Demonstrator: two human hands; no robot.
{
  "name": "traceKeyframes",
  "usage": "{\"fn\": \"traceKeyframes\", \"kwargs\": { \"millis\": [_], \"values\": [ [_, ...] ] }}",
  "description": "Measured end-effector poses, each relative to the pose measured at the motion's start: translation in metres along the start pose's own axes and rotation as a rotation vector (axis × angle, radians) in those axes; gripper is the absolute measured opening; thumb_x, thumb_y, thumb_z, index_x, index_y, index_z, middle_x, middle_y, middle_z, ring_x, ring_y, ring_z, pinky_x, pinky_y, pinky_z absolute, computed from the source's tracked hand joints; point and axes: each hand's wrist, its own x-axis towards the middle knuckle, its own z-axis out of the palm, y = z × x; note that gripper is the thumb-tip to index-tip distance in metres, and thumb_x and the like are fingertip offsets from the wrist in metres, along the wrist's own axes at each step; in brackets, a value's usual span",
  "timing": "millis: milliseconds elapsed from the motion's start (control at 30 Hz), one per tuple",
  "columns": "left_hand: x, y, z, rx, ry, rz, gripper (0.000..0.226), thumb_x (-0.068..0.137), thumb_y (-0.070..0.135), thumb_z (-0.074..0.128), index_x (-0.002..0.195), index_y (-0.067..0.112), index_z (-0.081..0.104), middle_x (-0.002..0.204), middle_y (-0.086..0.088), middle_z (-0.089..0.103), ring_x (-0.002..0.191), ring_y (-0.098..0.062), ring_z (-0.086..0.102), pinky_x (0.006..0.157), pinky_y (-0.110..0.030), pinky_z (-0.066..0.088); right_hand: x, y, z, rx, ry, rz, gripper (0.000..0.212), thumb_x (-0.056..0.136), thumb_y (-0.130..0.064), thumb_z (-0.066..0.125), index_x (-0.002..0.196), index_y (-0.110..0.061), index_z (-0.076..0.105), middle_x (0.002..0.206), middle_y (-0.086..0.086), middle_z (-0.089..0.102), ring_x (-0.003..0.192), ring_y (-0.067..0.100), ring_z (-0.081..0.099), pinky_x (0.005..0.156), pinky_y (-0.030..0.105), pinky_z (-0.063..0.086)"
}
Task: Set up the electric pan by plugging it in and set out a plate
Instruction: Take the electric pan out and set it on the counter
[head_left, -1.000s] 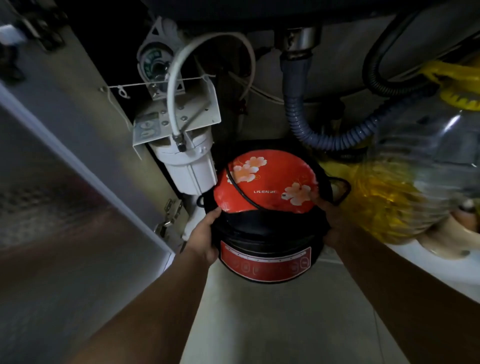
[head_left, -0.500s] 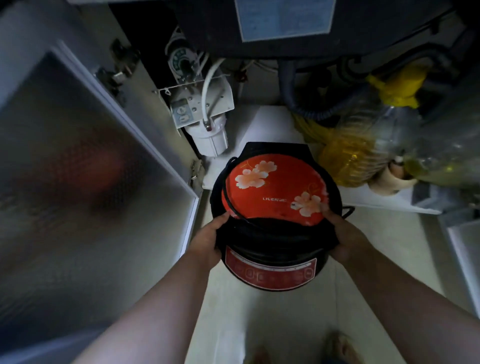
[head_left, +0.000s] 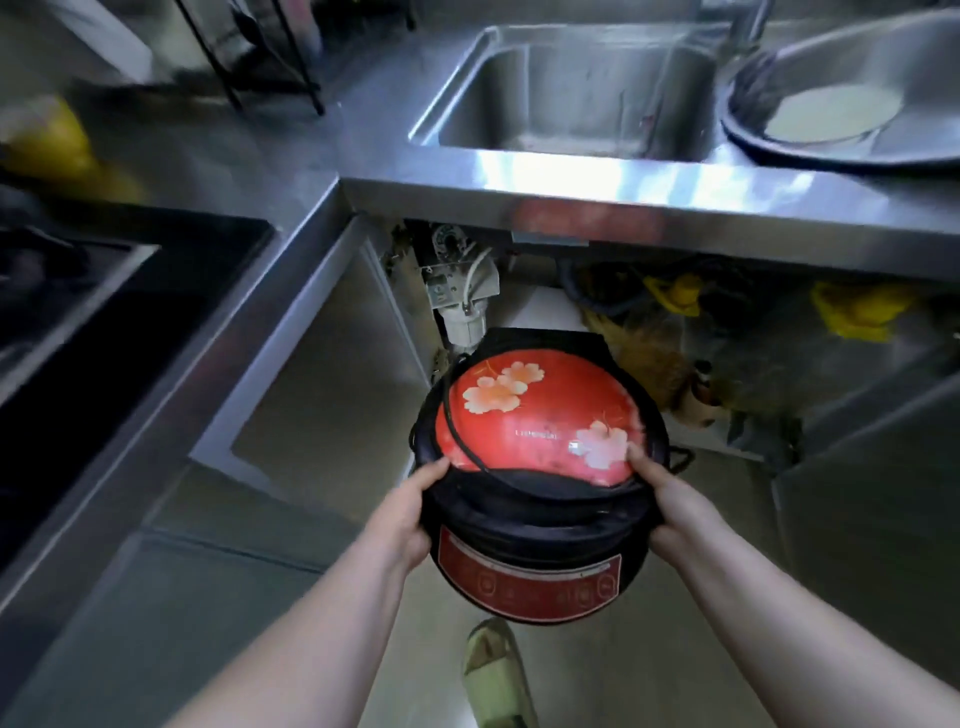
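Light falls from above and behind the sink (head_left: 582, 93), so the steel worktop (head_left: 649, 192) front edge carries broad white glare. The open cabinet beneath lies in deep shadow, its contents dim and murky. The red lid of the electric pan (head_left: 540, 415) catches a soft sheen. Motion blur smears the upper left corner and the yellow object (head_left: 47, 140) there. Wide-angle distortion bends the worktop edges and stretches the forearms at the frame's bottom.

Kitchen: steel sink (head_left: 571, 88) set in counter (head_left: 623, 192).
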Motion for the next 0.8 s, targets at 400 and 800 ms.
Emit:
{"fn": "traceKeyframes", "kwargs": {
  "millis": [400,800],
  "values": [
    [-0.23,0.079,0.048,0.053,-0.012,0.147,0.021,0.088,0.024,0.06,0.084,0.007,0.07,0.069,-0.01,0.075,0.063,-0.025,0.071,0.07,-0.033,0.052,-0.215,-0.1,0.056,-0.079,-0.092,-0.144,0.028,0.086,-0.027,0.069,0.104,-0.005,0.067,0.104,0.016,0.071,0.092,0.029,0.068,0.08,0.042,0.054],
    [-0.283,0.188,0.092,0.044,-0.049,0.297,0.024,0.088,0.027,0.059,0.078,0.008,0.069,0.066,-0.011,0.075,0.057,-0.026,0.072,0.063,-0.033,0.048,-0.26,-0.211,0.151,-0.145,-0.206,-0.248,0.025,0.08,-0.024,0.076,0.095,-0.005,0.068,0.086,0.012,0.075,0.079,0.026,0.07,0.073,0.04,0.056]
  ]
}}
